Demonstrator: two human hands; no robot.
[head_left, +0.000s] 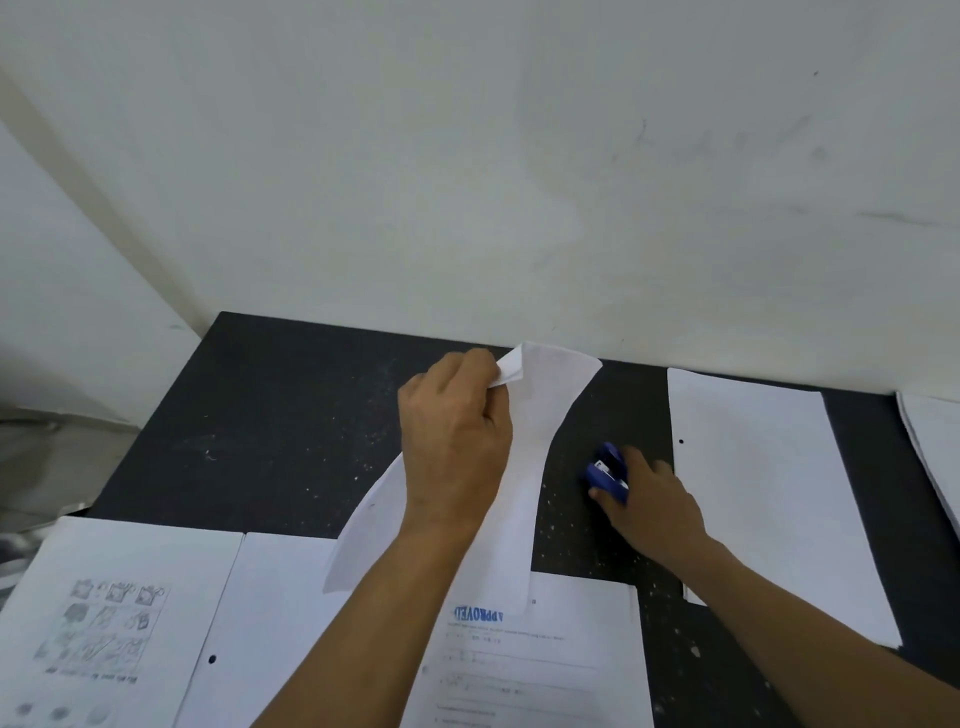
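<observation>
Head view. My left hand (457, 441) pinches the sheets (550, 395) by their far corner, thumb and fingers curled on the bent tip, and holds them lifted off the counter (291, 415). Their long axis runs from that corner back toward me, and the near end droops over a stamped page (545, 649). My right hand (649, 499) is wrapped round the blue stapler (608, 473), which sits low at the counter just right of the sheets. Blur hides which way its mouth faces. The key relation is that the pinched corner lies up, away and to the left of the stapler, with a strip of counter between them. I judge the coming move to be carrying the stapler to that corner, or lowering the corner to it. A blank sheet (763, 493) lies to the right of the right hand.
</observation>
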